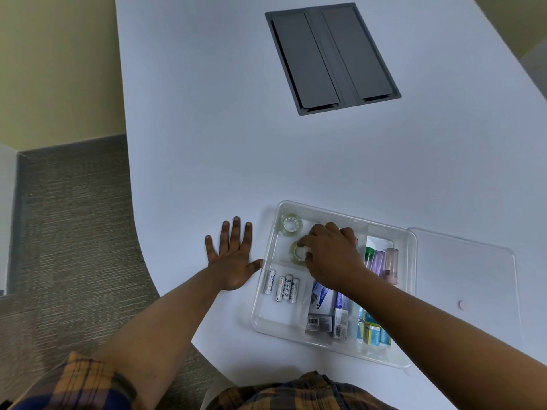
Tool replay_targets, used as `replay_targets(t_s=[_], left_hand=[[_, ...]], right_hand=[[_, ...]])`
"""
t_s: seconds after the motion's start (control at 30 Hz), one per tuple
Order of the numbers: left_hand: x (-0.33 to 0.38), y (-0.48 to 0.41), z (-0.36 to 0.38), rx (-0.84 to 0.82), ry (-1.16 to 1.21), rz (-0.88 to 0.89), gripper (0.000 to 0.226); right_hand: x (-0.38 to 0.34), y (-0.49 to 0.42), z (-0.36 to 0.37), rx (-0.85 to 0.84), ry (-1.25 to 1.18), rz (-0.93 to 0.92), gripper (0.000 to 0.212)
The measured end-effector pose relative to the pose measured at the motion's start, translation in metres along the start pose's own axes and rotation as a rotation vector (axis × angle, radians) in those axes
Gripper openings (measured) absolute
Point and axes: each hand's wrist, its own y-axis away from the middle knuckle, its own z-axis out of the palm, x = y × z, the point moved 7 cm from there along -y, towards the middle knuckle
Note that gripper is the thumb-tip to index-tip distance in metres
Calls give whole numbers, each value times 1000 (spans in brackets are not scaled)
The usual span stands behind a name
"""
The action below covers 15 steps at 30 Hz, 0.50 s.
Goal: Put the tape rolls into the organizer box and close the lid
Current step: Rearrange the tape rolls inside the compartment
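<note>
A clear plastic organizer box (pixel 410 287) sits on the white table, its lid off. One clear tape roll (pixel 290 224) lies in the box's far left compartment. A second clear tape roll (pixel 297 254) lies just nearer in the same compartment, with the fingers of my right hand (pixel 331 255) closed around it. My left hand (pixel 233 258) lies flat on the table just left of the box, fingers spread, thumb touching the box wall. The clear lid (pixel 470 279) lies flat on the table to the right of the box.
Several white batteries (pixel 282 287) fill the near left compartment. Boxed items (pixel 325 309) and coloured tubes (pixel 381 261) fill the middle and right compartments. A grey cable hatch (pixel 331 57) is set into the table farther back. The table edge curves along the left.
</note>
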Motion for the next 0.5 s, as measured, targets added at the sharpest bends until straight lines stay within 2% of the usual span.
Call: replay_targets(t_s=[0.13, 0.23, 0.3, 0.37, 0.43, 0.5], left_hand=[[-1, 8, -1, 93, 21, 26, 83], [-4, 14, -8, 217, 98, 46, 77], [-1, 22, -17, 322, 311, 25, 57], [4, 37, -25, 405, 692, -33, 36], [21, 55, -29, 415, 940, -47, 28], [44, 69, -28, 392, 991, -37, 34]], right_hand=[[26, 38, -13, 217, -250, 77, 34], [56, 72, -18, 330, -323, 174, 38], [87, 99, -19, 394, -336, 311, 33], [121, 127, -18, 461, -370, 492, 27], [154, 158, -9, 503, -437, 663, 22], [179, 183, 7, 436, -520, 800, 14]])
